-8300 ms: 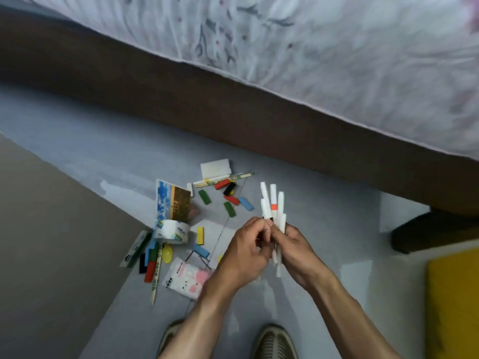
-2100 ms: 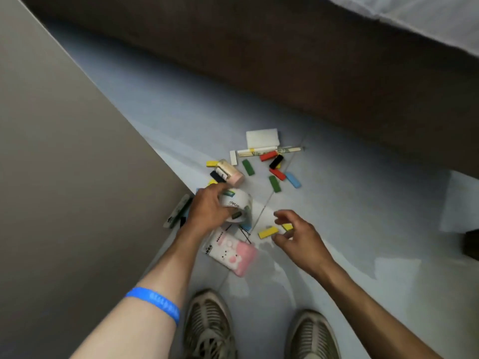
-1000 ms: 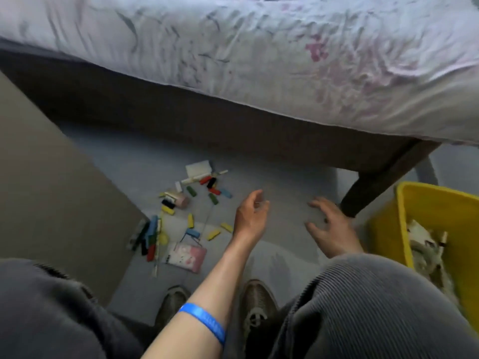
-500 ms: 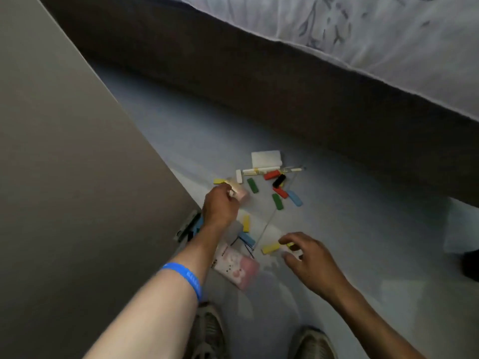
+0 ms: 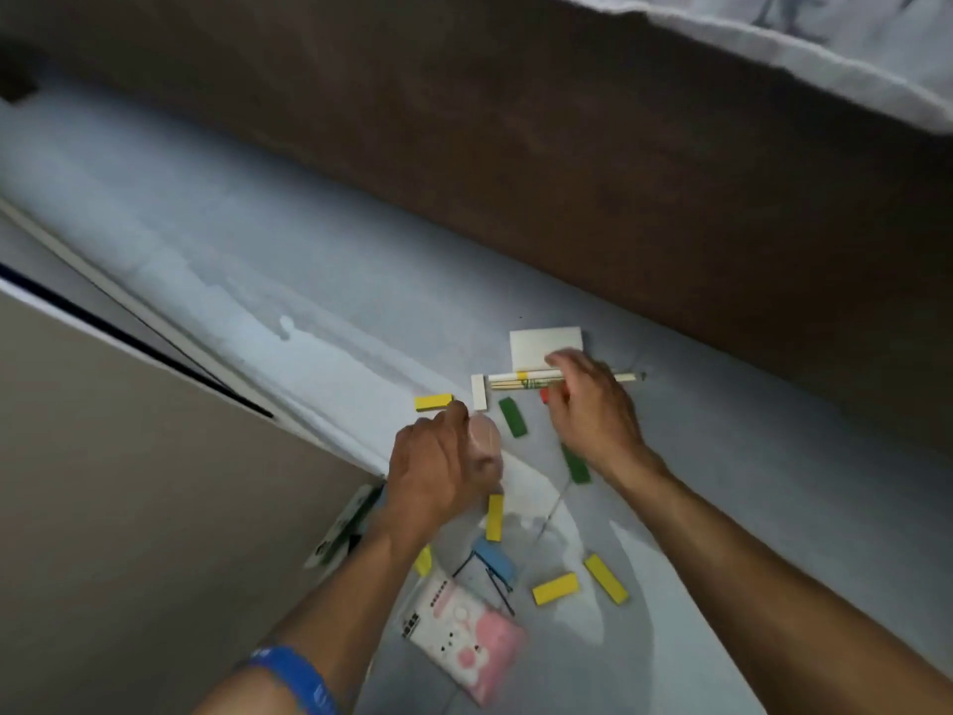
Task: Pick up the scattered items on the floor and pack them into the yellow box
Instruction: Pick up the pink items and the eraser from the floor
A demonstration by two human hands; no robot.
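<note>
A dark brown bed base (image 5: 619, 162) fills the top of the view, with a pale sheet (image 5: 804, 49) cut off at the upper right corner, and a grey-beige panel (image 5: 129, 482) takes up the lower left. Between them runs the pale grey floor (image 5: 258, 260), where the scattered items lie; the yellow box is outside the view. The left hand (image 5: 438, 467), with a blue wristband (image 5: 294, 673) on its forearm, curls its fingers around a pinkish rounded object (image 5: 485, 436) that is blurred and mostly hidden by the hand. The right hand (image 5: 593, 405) reaches over a bundle of thin sticks (image 5: 521, 380), fingers bent down on it; whether it actually grips them cannot be told. It hides most of a red block (image 5: 544, 395). A white card (image 5: 541, 344) lies just behind the sticks. A pink and white packet (image 5: 464, 642) lies near the bottom, blurred. Yellow blocks (image 5: 554, 588), green blocks (image 5: 512, 416), a blue piece (image 5: 495, 558) and a white block (image 5: 479, 392) lie around the hands. Something green and white (image 5: 345, 523) at the panel's edge is too smeared to identify.
</note>
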